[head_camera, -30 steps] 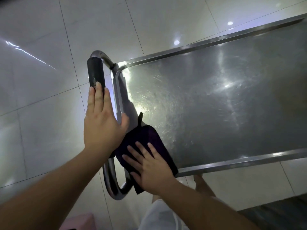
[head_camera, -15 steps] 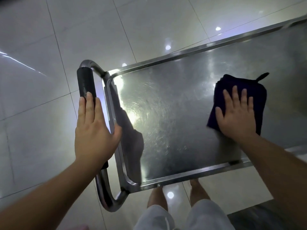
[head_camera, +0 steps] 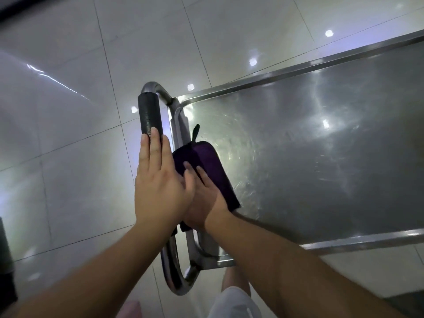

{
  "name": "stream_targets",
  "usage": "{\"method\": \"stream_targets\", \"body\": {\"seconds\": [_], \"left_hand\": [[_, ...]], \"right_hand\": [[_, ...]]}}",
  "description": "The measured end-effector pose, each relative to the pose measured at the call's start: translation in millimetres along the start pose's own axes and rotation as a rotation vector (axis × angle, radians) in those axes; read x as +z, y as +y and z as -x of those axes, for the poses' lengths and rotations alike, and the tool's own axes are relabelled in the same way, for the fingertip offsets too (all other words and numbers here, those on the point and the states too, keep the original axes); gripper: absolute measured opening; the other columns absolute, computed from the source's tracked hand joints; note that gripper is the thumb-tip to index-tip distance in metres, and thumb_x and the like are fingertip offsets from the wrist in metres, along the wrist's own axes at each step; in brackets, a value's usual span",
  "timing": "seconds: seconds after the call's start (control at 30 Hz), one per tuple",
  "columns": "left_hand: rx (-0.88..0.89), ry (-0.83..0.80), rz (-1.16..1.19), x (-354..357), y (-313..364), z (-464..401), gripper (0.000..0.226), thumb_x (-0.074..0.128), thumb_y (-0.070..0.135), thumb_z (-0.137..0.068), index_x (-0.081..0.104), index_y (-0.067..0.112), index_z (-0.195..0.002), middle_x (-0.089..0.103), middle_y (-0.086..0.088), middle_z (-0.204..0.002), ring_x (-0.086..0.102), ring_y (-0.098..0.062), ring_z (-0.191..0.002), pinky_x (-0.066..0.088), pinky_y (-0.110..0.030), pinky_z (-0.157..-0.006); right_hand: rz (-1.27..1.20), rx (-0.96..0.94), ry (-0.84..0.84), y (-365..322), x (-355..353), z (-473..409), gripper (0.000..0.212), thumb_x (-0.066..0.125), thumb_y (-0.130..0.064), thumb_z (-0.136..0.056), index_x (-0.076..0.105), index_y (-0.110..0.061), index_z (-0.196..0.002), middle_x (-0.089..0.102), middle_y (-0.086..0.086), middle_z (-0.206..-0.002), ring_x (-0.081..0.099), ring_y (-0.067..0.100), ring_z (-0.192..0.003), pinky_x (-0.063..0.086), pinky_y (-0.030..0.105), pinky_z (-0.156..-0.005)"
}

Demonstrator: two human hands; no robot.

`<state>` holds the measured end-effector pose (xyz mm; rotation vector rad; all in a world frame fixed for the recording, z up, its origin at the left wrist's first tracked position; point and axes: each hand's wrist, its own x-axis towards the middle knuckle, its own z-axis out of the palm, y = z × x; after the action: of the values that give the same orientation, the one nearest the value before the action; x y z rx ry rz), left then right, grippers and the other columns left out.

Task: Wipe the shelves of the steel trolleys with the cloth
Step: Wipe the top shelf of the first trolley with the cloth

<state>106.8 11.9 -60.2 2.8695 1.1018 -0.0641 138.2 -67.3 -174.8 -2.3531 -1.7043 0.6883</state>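
Cloth (head_camera: 207, 166) swept back to handle (head_camera: 150, 113) end | both hands' fingers flat

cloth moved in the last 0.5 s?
Yes. The cloth, under the right hand, went from mid-shelf back to the shelf's handle end.

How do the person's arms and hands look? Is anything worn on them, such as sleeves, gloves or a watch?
Both arms are bare as far up as the picture shows; no sleeve is visible. The left hand and the right hand wear no gloves, and no ring, watch or bracelet shows on the fingers or wrists that are in view. Part of the right hand is hidden behind the left one.
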Motion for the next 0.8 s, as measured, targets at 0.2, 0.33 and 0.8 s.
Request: {"method": "stream_targets", "body": {"seconds": [0.2, 0.33, 0.8], "left_hand": [[0.022, -0.013, 0.028, -1, -4, 0, 0.080, 0.052, 0.039, -0.101, 0.017, 0.008, -0.166, 0.004, -0.007, -0.176, -0.006, -0.020, -0.162, 0.009, -0.036, -0.128], [0.001, -0.049, 0.041, -2, -3, 0, 0.078, 0.048, 0.044, -0.103, 0.016, 0.011, -0.167, 0.003, -0.005, -0.176, -0.006, -0.020, -0.162, 0.020, -0.052, -0.129], [0.014, -0.048, -0.006, 3, -7, -2, 0.084, 0.041, 0.057, -0.098, 0.018, 0.015, -0.167, 0.005, -0.007, -0.176, -0.005, -0.024, -0.162, 0.029, -0.057, -0.125]], "right_hand": [[0.020, 0.073, 0.071, 55, -18, 5, 0.065, 0.024, -0.052, -0.104, 0.012, -0.033, -0.165, 0.010, -0.007, -0.173, -0.002, 0.025, -0.160, -0.004, 0.047, -0.128], [0.074, 0.435, 0.169, 180, -62, 31, 0.069, 0.027, -0.055, -0.100, 0.021, -0.030, -0.164, 0.018, 0.000, -0.172, 0.014, 0.030, -0.158, 0.008, 0.051, -0.126], [0.046, 0.793, 0.208, 236, -103, 29, 0.073, 0.015, -0.052, -0.103, 0.005, -0.017, -0.166, 0.002, 0.010, -0.174, 0.000, 0.039, -0.158, 0.004, 0.054, -0.128]]}}
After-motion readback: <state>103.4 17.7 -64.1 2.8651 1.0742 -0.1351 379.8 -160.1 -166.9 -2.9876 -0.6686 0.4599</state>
